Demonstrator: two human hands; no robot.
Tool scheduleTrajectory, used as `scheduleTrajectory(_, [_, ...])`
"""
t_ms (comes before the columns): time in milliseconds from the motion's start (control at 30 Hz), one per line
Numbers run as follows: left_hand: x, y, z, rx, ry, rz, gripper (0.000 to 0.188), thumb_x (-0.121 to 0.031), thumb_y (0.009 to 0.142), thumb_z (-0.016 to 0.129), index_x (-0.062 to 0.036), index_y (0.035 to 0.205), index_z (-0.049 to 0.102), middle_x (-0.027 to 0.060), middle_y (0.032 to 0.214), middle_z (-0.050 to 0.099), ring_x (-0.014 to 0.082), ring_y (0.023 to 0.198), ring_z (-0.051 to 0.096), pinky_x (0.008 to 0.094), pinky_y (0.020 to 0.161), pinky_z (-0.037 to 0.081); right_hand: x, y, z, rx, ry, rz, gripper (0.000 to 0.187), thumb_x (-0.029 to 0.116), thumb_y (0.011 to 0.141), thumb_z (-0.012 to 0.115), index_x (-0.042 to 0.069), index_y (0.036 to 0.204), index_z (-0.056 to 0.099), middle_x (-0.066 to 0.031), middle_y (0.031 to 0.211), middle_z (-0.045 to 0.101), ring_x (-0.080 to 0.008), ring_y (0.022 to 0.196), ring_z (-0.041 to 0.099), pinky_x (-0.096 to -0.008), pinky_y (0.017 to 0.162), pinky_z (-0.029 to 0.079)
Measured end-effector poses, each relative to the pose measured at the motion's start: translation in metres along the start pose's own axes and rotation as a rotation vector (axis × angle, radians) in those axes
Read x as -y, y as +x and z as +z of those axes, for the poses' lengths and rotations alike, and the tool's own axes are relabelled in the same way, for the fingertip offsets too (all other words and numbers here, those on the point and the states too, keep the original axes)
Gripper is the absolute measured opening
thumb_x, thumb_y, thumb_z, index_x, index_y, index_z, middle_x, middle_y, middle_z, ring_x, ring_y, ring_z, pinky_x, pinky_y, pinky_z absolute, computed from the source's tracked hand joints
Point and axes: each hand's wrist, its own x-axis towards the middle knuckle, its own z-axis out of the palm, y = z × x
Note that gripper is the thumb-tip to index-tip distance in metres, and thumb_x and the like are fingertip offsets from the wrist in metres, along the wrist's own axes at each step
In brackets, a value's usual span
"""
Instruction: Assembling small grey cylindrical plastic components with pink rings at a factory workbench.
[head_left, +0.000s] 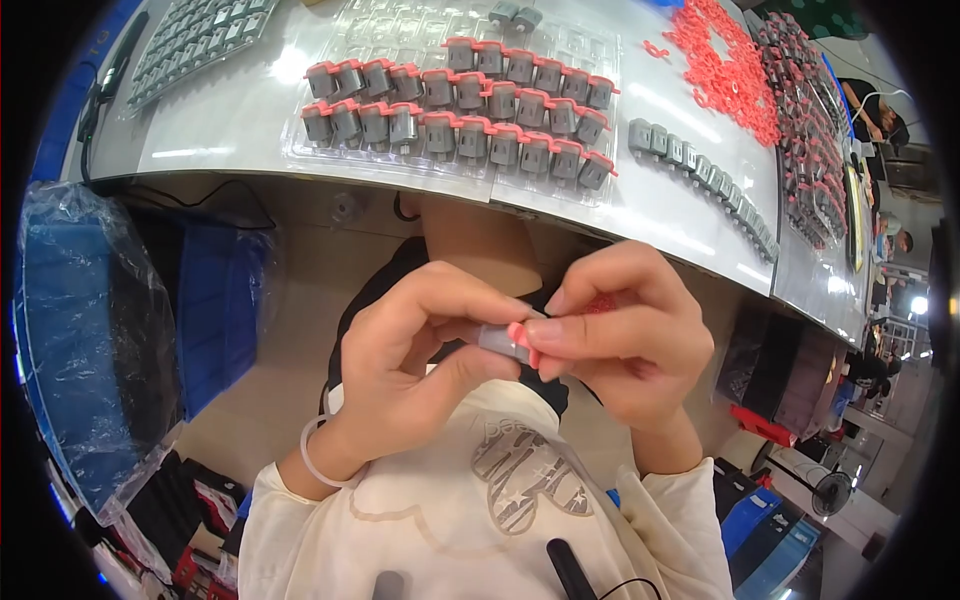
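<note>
My bench is a pale grey worktop (250, 120) with a pretty strong glare from overhead light on it. Under its edge the floor (290, 330) is plain beige. On my left there's a blue crate (215, 310) and a bigger blue bin lined with a clear plastic bag (85, 340). Off to my right I can see a small fan (832, 492) low down, a bright lamp (918, 304), and other people further along the bench.
</note>
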Motion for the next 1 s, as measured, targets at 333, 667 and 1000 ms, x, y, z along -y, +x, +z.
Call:
scheduleTrajectory(333, [0.004, 0.004, 0.02, 0.043, 0.187, 0.088, 0.03, 0.01, 0.082, 0.056, 0.0003, 0.104, 0.038, 0.0178, 0.092, 0.056, 0.0216, 0.079, 0.062, 0.0288, 0.067, 0.054, -0.03, -0.006, 0.001, -0.086, -0.029, -0.288, 0.024, 0.022, 0.062, 0.075, 0.017, 0.085, 0.072, -0.0007, 0.08, 0.054, -0.0145, 0.069, 0.045, -0.0265, 0.065, 0.035])
scheduleTrajectory(667, [0.004, 0.013, 0.005, 0.154, 0.317, 0.045, 0.056, 0.016, 0.077, 0.058, 0.0002, 0.126, 0.033, 0.0191, 0.098, 0.058, 0.023, 0.088, 0.062, 0.0292, 0.071, 0.054, -0.025, 0.002, -0.009, 0.075, 0.094, -0.013, 0.029, 0.019, 0.06, 0.081, 0.007, 0.084, 0.07, -0.0053, 0.085, 0.052, -0.0131, 0.068, 0.046, -0.0233, 0.056, 0.037])
scheduleTrajectory(1000, [0.002, 0.012, -0.02, 0.021, 0.478, 0.165, 0.078, 0.01, 0.074, 0.067, -0.0104, 0.137, 0.026, 0.0244, 0.13, 0.034, 0.0289, 0.102, 0.058, 0.0318, 0.079, 0.054, -0.013, 0.058, 0.004, 0.275, -0.115, 0.036, 0.023, 0.003, 0.064, 0.075, 0.0, 0.085, 0.066, -0.0122, 0.087, 0.062, -0.0189, 0.073, 0.06, -0.0262, 0.062, 0.047])
